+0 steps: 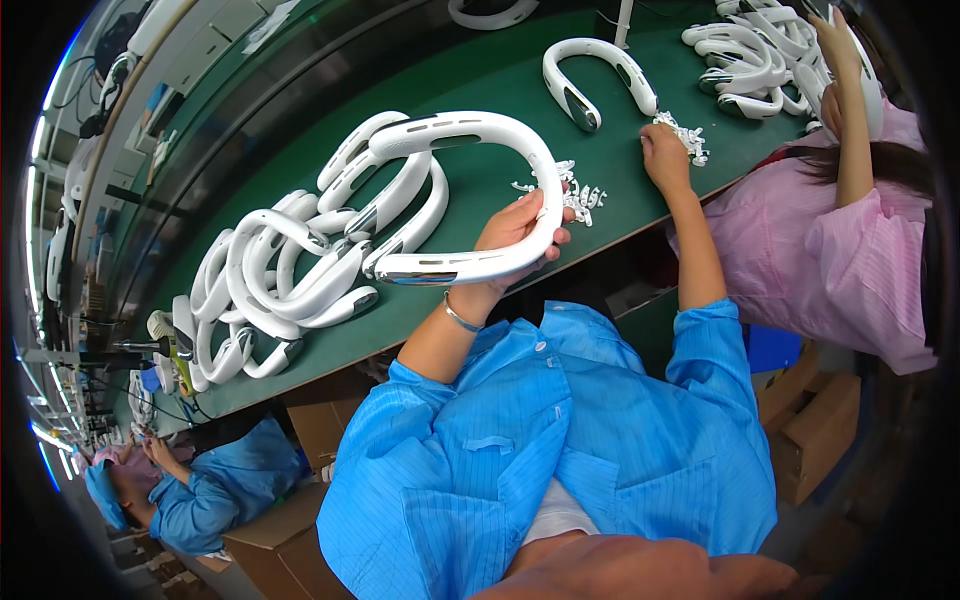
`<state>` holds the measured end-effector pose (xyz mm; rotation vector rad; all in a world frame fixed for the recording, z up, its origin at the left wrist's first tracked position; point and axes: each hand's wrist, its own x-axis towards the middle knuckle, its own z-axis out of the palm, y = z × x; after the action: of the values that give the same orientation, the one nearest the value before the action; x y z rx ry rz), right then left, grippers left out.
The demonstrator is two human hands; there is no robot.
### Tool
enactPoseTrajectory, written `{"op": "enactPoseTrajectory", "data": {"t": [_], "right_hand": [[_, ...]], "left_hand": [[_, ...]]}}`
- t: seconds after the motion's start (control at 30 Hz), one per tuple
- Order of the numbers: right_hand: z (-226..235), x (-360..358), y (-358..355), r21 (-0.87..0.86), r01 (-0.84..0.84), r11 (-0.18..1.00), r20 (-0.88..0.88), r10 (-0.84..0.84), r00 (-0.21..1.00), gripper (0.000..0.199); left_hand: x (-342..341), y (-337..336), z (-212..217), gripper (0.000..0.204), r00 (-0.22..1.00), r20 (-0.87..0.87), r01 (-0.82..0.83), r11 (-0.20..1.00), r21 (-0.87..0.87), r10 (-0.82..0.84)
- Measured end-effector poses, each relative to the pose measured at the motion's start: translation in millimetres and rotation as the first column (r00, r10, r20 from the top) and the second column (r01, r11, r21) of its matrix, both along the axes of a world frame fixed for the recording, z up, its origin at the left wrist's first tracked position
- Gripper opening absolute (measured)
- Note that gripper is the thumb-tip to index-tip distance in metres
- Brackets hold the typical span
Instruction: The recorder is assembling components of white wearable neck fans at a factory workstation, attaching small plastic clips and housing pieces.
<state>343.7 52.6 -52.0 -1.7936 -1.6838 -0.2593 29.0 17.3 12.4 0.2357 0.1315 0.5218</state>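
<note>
A white U-shaped neck fan (545,170) with slotted vents is held up over the bench by my left hand (517,228), its fingers wrapped round the curve. My right hand (664,155) is at a small heap of white plastic clips (690,140), fingers curled; whatever is between the fingertips is hidden. A second heap of the same clips (588,200) lies just behind the held fan. Another neck fan (602,50) rests on the green bench beyond my right hand, with its open end towards me.
Several neck fans are piled (290,270) on the green bench (480,85) to my left, and another pile (745,60) lies at the far right. A co-worker in pink (820,250) handles a fan there. Cardboard boxes (815,435) stand below; a co-worker in blue (225,490) sits lower left.
</note>
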Motion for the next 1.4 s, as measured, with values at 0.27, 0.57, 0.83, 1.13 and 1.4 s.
{"op": "enactPoseTrajectory", "data": {"t": [0.27, 0.57, 0.83, 1.13, 1.4], "right_hand": [[15, -28, -19, 0.004, -0.143, 0.990, -0.886, 0.070, 0.459, 0.016], [63, -130, -61, 0.284, -0.326, 0.902, -0.952, 0.224, -0.209, 0.013], [73, -149, -76, 0.246, -0.302, 0.921, -0.966, 0.259, 0.002, 0.012], [71, -155, -83, 0.209, -0.284, 0.936, -0.960, 0.251, 0.123, 0.018], [79, -159, -85, 0.132, -0.345, 0.929, -0.979, 0.177, 0.102, 0.021]], "left_hand": [[-4, -5, 13, 0.038, 0.957, -0.235, -0.097, 0.954, 0.285, 0.167], [19, -8, 4, 0.027, 0.668, -0.616, -0.114, 0.875, 0.471, 0.419], [24, -21, 0, 0.042, 0.765, -0.469, -0.101, 0.802, 0.589, 0.441], [25, -21, -4, 0.041, 0.736, -0.446, -0.120, 0.746, 0.655, 0.509], [30, -26, -12, 0.039, 0.681, -0.406, -0.182, 0.678, 0.712, 0.609]]}}
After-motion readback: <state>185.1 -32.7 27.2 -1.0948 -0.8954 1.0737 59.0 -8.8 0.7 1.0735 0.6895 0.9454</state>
